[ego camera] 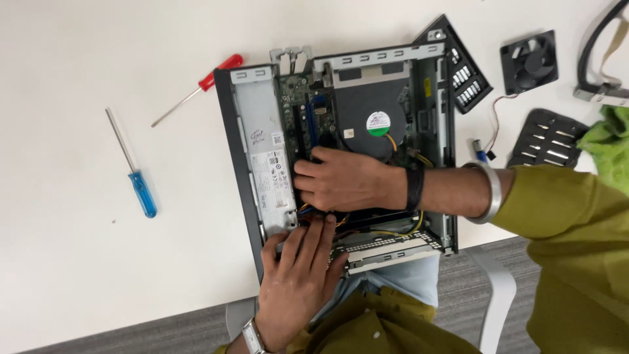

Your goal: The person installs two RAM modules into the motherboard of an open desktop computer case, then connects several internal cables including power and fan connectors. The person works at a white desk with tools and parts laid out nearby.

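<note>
An open small desktop computer case (239,164) lies flat on a white table (78,262). Inside it are a silver power supply (265,141), a green circuit board (295,98) and a black cooler fan (373,118). My right hand (344,180) reaches in from the right, fingers curled down among the cables beside the power supply. My left hand (298,282) rests on the case's near edge, its fingertips touching the yellow and black cables (393,233). What the right fingers grip is hidden.
A blue-handled screwdriver (134,174) and a red-handled screwdriver (200,88) lie left of the case. A loose black fan (529,62), two black vented panels (549,139) and a green cloth (609,147) sit at the right. The table's edge runs just below the case.
</note>
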